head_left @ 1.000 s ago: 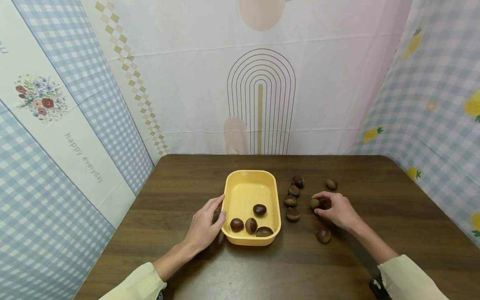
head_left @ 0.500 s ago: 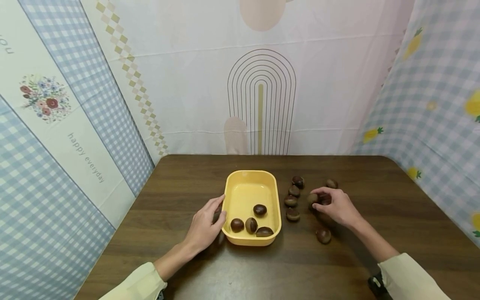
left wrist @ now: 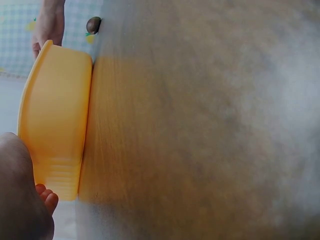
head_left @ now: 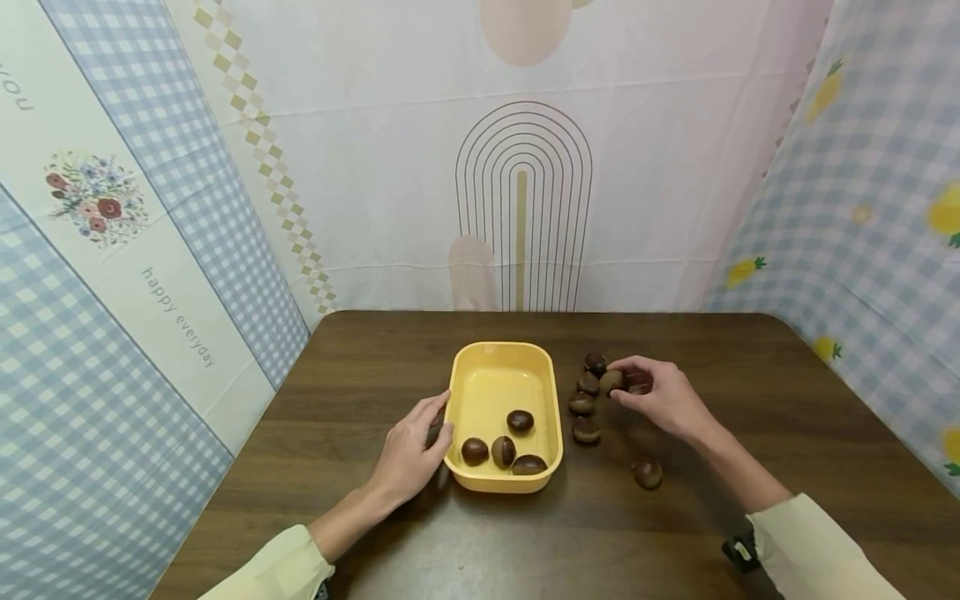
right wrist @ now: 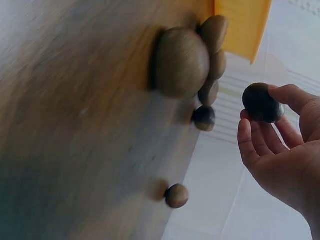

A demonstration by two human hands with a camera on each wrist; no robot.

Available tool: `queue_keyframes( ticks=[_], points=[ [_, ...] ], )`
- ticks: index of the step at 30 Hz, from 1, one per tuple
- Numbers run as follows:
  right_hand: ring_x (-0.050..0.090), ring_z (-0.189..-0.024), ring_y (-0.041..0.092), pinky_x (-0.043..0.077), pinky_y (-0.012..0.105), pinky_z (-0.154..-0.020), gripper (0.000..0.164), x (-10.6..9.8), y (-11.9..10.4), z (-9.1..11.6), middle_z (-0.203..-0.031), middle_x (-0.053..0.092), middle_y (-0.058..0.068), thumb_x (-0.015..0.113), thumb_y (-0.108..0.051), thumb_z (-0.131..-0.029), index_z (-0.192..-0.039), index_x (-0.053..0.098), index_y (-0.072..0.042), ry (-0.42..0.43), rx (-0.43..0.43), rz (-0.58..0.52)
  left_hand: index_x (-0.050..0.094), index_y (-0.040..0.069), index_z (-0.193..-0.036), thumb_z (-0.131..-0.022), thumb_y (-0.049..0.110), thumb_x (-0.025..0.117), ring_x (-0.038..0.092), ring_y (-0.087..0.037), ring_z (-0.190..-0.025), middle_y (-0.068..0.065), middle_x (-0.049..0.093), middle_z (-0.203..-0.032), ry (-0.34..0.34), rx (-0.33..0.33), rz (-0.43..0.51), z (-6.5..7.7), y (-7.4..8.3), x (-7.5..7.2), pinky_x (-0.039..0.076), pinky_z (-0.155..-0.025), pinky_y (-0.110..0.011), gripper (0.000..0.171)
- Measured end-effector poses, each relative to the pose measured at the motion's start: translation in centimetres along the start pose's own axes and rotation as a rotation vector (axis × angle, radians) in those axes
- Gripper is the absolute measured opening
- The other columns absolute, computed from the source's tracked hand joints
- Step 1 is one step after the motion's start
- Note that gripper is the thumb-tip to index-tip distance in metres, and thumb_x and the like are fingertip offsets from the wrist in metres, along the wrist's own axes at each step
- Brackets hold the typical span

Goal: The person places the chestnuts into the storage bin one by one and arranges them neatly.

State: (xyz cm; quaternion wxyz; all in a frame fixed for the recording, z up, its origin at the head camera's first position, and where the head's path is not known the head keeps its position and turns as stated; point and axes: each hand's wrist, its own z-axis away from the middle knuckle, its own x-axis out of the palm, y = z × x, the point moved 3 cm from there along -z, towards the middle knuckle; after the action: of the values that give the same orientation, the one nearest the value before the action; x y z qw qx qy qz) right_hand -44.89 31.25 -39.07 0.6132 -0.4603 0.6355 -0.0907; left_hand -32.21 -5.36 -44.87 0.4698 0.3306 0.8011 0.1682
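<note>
Cream sleeves [head_left: 273,562] cover your forearms closest to you, and a dark device [head_left: 741,553] sits at your right wrist. Just past them, your left hand [head_left: 411,450] rests against the outer left wall of a yellow tray [head_left: 501,482], its fingers extended and touching the side. Inside the tray lie four brown chestnuts [head_left: 503,452], three along the near wall and one slightly farther in. To the right, a loose chestnut [head_left: 647,473] lies on the dark wooden tabletop [head_left: 480,546], nearer to you than your right hand [head_left: 663,398]. That hand pinches a held chestnut [head_left: 612,382] between thumb and fingers, just right of a row of four chestnuts [head_left: 582,404]; you cannot tell whether it touches them. The row runs unevenly away from you beside the tray. Your right wrist view also shows a single chestnut [right wrist: 176,196] on the tabletop, apart from the row. Beyond the far edge hangs a pale cloth [head_left: 367,183] printed with line arches, flanked by blue checked panels [head_left: 82,333].
</note>
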Motion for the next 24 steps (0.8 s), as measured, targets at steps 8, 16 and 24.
queue_keyframes(
  ticks=[8,16,24],
  points=[
    [0.073,-0.101,0.030,0.061,0.034,-0.082,0.034,1.1,-2.7,-1.1,-0.115,0.074,0.016,0.081,-0.003,-0.093,-0.126,0.072,0.000,-0.018,-0.052,-0.079,0.059,0.000,-0.149,-0.103,0.013,0.066,0.072,-0.024,-0.111,-0.012,0.067,-0.140,-0.007,-0.018,0.012,0.2,0.2,-0.2,0.058,-0.093,-0.050,0.049],
    [0.073,-0.100,0.027,0.061,0.043,-0.085,0.032,2.9,-4.6,-2.7,-0.111,0.075,0.013,0.082,-0.004,-0.092,-0.122,0.073,0.000,-0.064,-0.121,-0.126,0.059,0.001,-0.150,-0.103,0.014,0.066,0.072,-0.022,-0.112,-0.012,0.067,-0.140,-0.016,-0.033,0.011,-0.2,0.3,0.1,0.059,-0.093,-0.047,0.049],
    [0.072,-0.103,0.028,0.061,0.041,-0.088,0.033,5.7,-6.0,-4.4,-0.111,0.074,0.012,0.080,0.000,-0.091,-0.123,0.073,0.002,-0.143,-0.155,-0.175,0.059,0.001,-0.150,-0.103,0.015,0.065,0.072,-0.022,-0.111,-0.011,0.067,-0.140,0.000,-0.031,-0.001,-0.6,0.4,0.5,0.059,-0.093,-0.047,0.049]
  ],
)
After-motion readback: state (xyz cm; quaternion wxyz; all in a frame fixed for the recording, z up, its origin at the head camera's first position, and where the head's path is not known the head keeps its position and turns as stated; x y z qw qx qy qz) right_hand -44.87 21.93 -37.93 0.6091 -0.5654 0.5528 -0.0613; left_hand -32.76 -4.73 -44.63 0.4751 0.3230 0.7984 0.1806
